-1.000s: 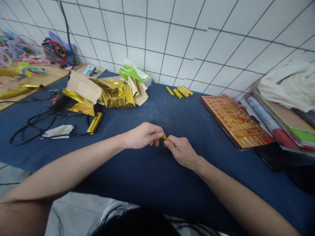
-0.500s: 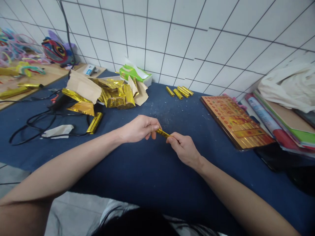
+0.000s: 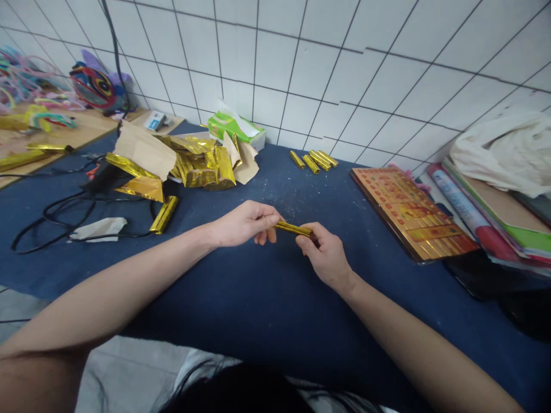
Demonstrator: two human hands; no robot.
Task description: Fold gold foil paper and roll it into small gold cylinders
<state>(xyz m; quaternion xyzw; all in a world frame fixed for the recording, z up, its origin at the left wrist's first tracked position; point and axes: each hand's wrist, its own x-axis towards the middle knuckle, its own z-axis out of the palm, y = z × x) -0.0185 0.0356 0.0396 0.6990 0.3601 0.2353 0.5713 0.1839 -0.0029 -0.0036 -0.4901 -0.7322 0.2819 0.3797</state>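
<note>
**Gold tube (image 3: 293,228) is lying crosswise between two hands, left end in the left hand (image 3: 246,225)**

The tube is sitting at the middle of the workspace, above the dark blue cloth (image 3: 275,310), and its long axis is running mostly left to right, with the right end tipping slightly toward the wearer. From the left hand it is pointing out to the right; from the right hand (image 3: 328,255) it is extending to the left and a little farther away.

The left hand is holding its end in a narrow pinch, the thumb lying along the near side and the fingers curling beneath. The right hand is reaching the opposite end: its index finger is lying beside the tip, while its thumb is standing a bit lower, slightly parted. Whether those two are pinching the tube cannot be told. Neither hand is clearly nearer, since each is at one end and the middle is showing bare between them.

Beyond the hands, several short gold tubes (image 3: 310,164) are lying near the tiled wall (image 3: 275,63). A gold foil pile (image 3: 202,166) is resting farther left, in front of a green tissue pack (image 3: 232,126), and a gold-red booklet (image 3: 415,212) is lying to the right, well apart from both hands.
</note>
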